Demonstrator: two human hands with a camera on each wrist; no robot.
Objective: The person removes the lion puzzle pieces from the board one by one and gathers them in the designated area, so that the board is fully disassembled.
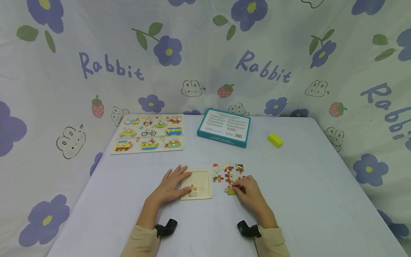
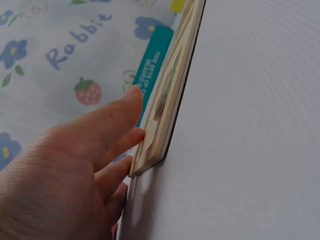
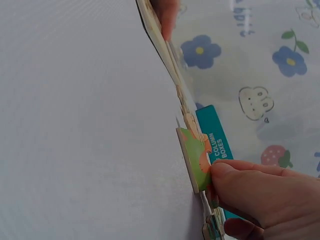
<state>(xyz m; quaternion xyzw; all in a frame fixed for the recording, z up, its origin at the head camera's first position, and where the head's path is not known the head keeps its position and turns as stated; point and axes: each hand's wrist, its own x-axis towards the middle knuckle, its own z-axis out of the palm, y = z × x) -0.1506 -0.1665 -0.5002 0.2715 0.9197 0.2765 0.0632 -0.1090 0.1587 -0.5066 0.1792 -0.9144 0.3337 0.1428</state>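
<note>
My left hand (image 1: 173,185) lies with spread fingers on the left edge of a square wooden puzzle tray (image 1: 205,178). In the tray's lower part, by my thumb, sits one jigsaw piece (image 1: 193,191). My right hand (image 1: 252,194) pinches a green and orange jigsaw piece (image 3: 194,157) between thumb and fingers. In the right wrist view this piece is tilted up off the table. Several loose jigsaw pieces (image 1: 228,167) lie in rows to the right of the tray, some partly hidden by my right hand. In the left wrist view, fingertips touch the tray's edge (image 2: 165,135).
Behind the tray, a teal box (image 1: 224,126) with a white printed label lies on the white table. A wooden picture board (image 1: 149,134) with vehicles is at the back left. One yellow block (image 1: 275,140) sits at the back right. Flower-printed cloth (image 1: 205,53) hangs behind.
</note>
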